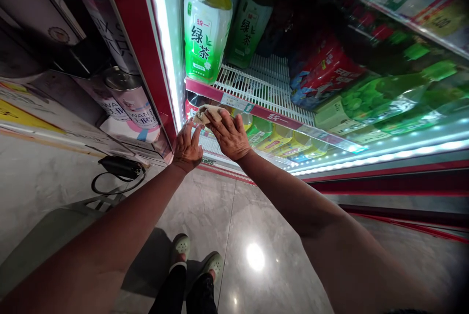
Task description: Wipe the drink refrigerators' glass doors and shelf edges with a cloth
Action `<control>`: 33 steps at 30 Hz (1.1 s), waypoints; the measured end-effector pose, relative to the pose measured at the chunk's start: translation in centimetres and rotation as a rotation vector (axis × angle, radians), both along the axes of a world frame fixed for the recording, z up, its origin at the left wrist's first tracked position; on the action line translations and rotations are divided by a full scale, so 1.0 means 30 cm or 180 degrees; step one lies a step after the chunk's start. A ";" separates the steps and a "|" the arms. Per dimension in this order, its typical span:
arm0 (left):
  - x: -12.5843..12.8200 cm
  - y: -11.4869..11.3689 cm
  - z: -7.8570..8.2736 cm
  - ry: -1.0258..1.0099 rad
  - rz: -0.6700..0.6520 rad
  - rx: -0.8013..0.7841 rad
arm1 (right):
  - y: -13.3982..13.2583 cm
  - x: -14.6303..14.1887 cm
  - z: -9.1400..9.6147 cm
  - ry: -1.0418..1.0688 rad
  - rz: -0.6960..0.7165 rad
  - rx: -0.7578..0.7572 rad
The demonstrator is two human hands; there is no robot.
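Observation:
My right hand (229,134) presses a crumpled pale cloth (208,114) against the lower left front of an open drinks cooler, just under the red shelf rail (278,119). My left hand (187,148) rests beside it with fingers spread, touching the cooler's lower edge near the lit door frame (166,50). A green tea bottle (207,21) stands on the white wire shelf (264,82) right above both hands.
More green bottles and red packs fill the shelf to the right. Yellow-green bottles lie on the shelf below. Cans and boxes (128,104) stack on the left, with a black adapter and cable (120,170) on the grey tiled floor. My feet in green shoes (194,255) stand below.

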State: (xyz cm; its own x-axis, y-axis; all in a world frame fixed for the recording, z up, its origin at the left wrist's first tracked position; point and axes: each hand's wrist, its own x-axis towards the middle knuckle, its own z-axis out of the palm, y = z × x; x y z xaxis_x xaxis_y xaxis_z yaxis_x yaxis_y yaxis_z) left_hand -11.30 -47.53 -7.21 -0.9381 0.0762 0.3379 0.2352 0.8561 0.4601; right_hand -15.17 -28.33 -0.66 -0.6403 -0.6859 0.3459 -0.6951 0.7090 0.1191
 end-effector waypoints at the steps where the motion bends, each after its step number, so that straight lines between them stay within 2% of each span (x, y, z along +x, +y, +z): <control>1: -0.002 -0.007 -0.004 -0.0040 0.0018 -0.0011 | -0.016 -0.006 -0.005 -0.0012 0.0060 0.0021; 5: -0.004 -0.047 -0.014 0.0069 0.0069 0.0015 | -0.052 -0.012 -0.016 -0.0098 0.0362 0.0175; 10: -0.008 -0.100 -0.026 0.0072 0.0091 0.0156 | -0.120 -0.029 0.015 -0.0029 0.0208 -0.0028; 14: -0.007 -0.124 -0.036 -0.0069 0.0166 0.0141 | -0.204 -0.050 -0.002 -0.0165 0.0338 0.0126; 17: -0.007 -0.145 -0.031 -0.0113 0.0159 0.0152 | -0.228 -0.049 -0.011 -0.0209 0.0506 0.0287; 23: -0.017 -0.181 -0.009 0.0010 0.0145 0.0264 | -0.284 -0.067 0.017 -0.0099 0.0366 0.0113; 26: -0.013 -0.181 -0.011 -0.0143 0.0201 0.0358 | -0.318 -0.071 0.014 -0.0210 0.0500 0.0281; 29: -0.009 -0.178 -0.008 -0.0184 0.0177 0.0397 | -0.315 -0.067 0.039 -0.0214 0.0597 0.0404; 33: -0.019 -0.165 0.030 0.0006 0.0225 0.0543 | -0.288 -0.069 0.104 0.0092 0.0342 0.0150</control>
State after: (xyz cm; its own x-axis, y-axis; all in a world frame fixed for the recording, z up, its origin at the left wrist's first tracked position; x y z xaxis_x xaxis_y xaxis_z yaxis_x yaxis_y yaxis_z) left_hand -11.88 -52.48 -6.30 -0.9385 -0.0486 0.3419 0.1781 0.7801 0.5997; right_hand -17.25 -36.96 2.45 -0.5524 -0.7660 0.3288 -0.7626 0.6236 0.1717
